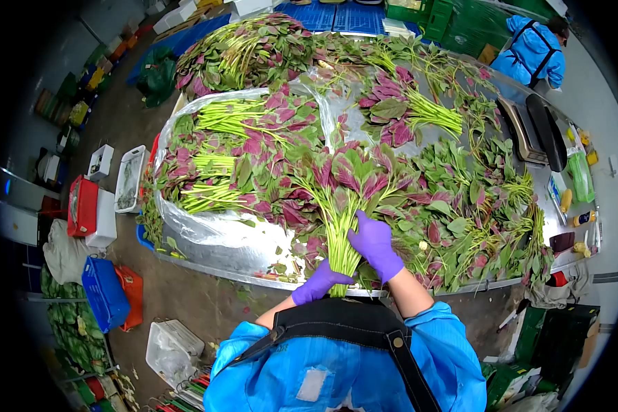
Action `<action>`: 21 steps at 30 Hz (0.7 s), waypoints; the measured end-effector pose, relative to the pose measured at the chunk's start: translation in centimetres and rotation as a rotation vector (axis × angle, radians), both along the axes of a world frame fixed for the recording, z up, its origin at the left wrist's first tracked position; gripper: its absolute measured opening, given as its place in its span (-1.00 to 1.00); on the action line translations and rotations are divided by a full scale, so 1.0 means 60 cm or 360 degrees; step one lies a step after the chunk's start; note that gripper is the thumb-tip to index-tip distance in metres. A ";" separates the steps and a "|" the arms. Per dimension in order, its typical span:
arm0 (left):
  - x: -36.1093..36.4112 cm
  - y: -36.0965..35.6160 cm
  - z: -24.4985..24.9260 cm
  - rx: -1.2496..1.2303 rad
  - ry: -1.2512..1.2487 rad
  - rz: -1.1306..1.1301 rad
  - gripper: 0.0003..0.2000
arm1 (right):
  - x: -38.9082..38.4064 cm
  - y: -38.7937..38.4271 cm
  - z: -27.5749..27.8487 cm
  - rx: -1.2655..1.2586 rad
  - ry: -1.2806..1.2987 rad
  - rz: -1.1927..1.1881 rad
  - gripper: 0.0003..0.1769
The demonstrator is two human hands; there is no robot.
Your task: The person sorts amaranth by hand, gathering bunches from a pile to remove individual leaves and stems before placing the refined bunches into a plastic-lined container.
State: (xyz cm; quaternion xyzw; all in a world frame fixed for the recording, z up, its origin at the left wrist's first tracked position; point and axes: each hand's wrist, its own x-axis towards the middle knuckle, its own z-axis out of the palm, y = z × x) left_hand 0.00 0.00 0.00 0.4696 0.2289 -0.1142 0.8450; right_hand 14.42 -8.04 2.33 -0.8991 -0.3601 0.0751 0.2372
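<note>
A bunch of red-and-green leafy stems point(341, 237) stands between my purple-gloved hands at the table's near edge, leaves pointing away from me. My left hand point(321, 282) is closed round the stem ends at the bottom. Higher up on the right side, my right hand point(376, 246) wraps the same stems. Left of the bunch, more bundles point(213, 196) lie with stems to the left on clear plastic film point(206, 230). Loose leafy stems point(453, 226) cover the table to the right. Another bundle point(429, 113) lies farther back.
A large leafy heap point(244, 55) is at the back left of the metal table point(216, 264). A scale point(522, 130) stands at the right. Another person point(531, 51) in blue is at the back right. Crates, including a blue one point(106, 294), stand on the floor at left.
</note>
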 end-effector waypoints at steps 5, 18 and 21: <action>-0.003 -0.023 -0.011 -0.0030 0.0006 -0.0047 -0.51 | 0.006 -0.018 -0.029 0.0001 -0.0092 0.0198 -0.69; 0.017 0.002 0.008 0.0294 -0.0063 0.0006 -0.49 | 0.026 -0.090 0.061 -0.0083 0.0242 0.0362 -0.52; 0.016 -0.014 0.003 0.0270 0.0072 0.0091 -0.46 | 0.014 -0.020 0.082 0.0029 0.0170 0.0233 -0.27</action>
